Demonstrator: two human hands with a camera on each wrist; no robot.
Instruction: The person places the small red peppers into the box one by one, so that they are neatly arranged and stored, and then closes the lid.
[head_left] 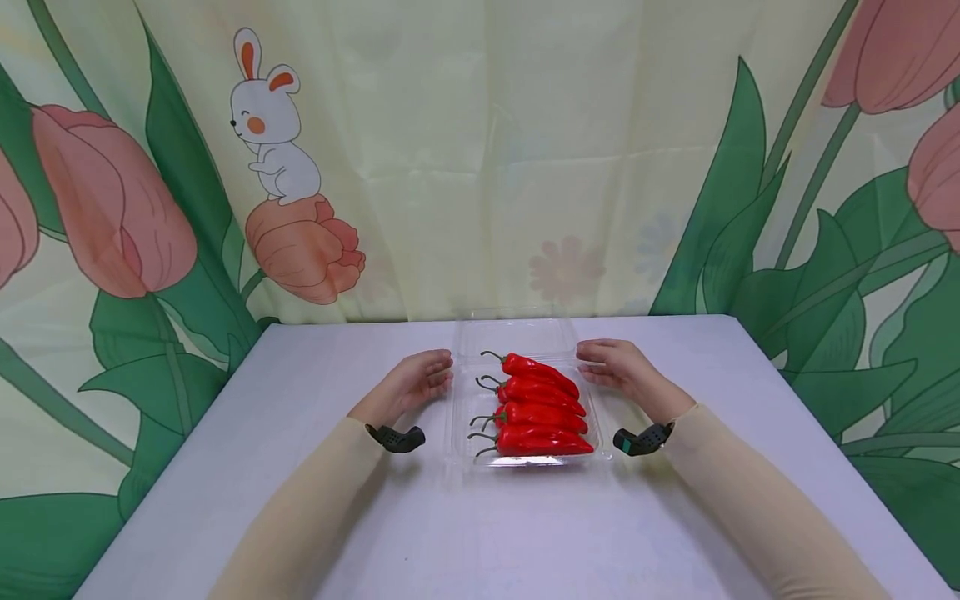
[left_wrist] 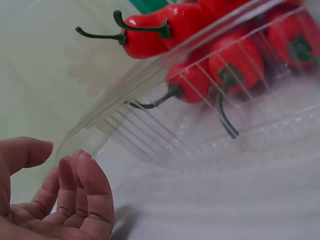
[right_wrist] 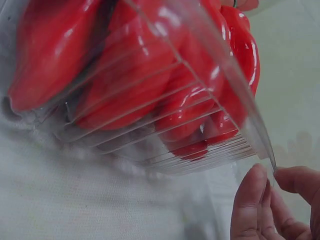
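Note:
Several glossy red peppers (head_left: 542, 416) with curved green stems lie side by side in a clear plastic container (head_left: 454, 433). Its clear lid (head_left: 516, 337) is folded open toward the back. My left hand (head_left: 415, 382) is by the container's left side, thumb apart from the loosely bent fingers (left_wrist: 95, 185), which grip nothing. On the other side is my right hand (head_left: 622, 371). In the right wrist view its thumb and a fingertip are at the corner of the container's rim (right_wrist: 257, 137); whether they pinch it I cannot tell.
The container stands on a white-covered table (head_left: 337, 517). Behind the table hangs a curtain (head_left: 480, 167) printed with tulips, leaves and a rabbit. Dark wrist devices (head_left: 395, 438) are strapped on both forearms.

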